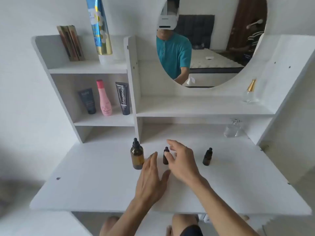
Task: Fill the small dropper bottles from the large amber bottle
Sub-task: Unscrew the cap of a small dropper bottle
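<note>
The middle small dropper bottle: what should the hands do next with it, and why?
Probably grip it: the right hand is open with its fingertips at the middle small dropper bottle, whose cap is on. The left hand is open beside it, so it could steady the body while the right unscrews.

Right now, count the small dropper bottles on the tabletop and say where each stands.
2. One small dropper bottle stands in the middle, between both hands, right of the large amber bottle; the other stands apart, farther right. None looks hidden.
</note>
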